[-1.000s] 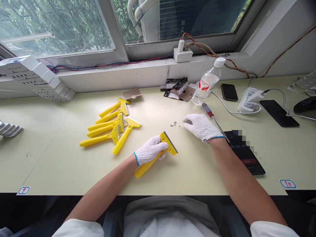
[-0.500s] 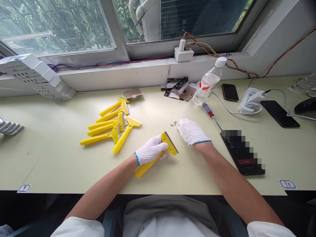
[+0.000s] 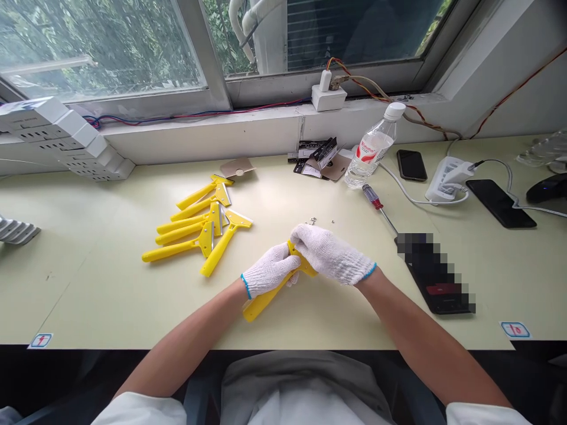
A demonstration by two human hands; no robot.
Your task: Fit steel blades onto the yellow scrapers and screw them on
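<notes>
My left hand (image 3: 269,270), in a white knitted glove, is closed around the neck of a yellow scraper (image 3: 266,301), whose handle slants toward the table's front edge. My right hand (image 3: 330,254), gloved too, lies over the scraper's head with thumb and fingers pinched together. Whatever sits between those fingertips is hidden or too small to name. The right hand covers most of the scraper's blade. Small metal screws (image 3: 313,220) lie on the table just beyond the right fingertips. Several more yellow scrapers (image 3: 190,245) are grouped to the left.
A screwdriver (image 3: 374,198) rests with its tip by a black phone (image 3: 436,283) on the right. Behind it stand a water bottle (image 3: 370,147) and a white power strip (image 3: 447,180). Torn packaging (image 3: 323,159) lies near the wall, and white boxes (image 3: 66,139) are stacked at left.
My right hand has moved left and toward me, from beside the screws onto the scraper's head. One small piece now shows separately to the right of the screws. The left hand stays put.
</notes>
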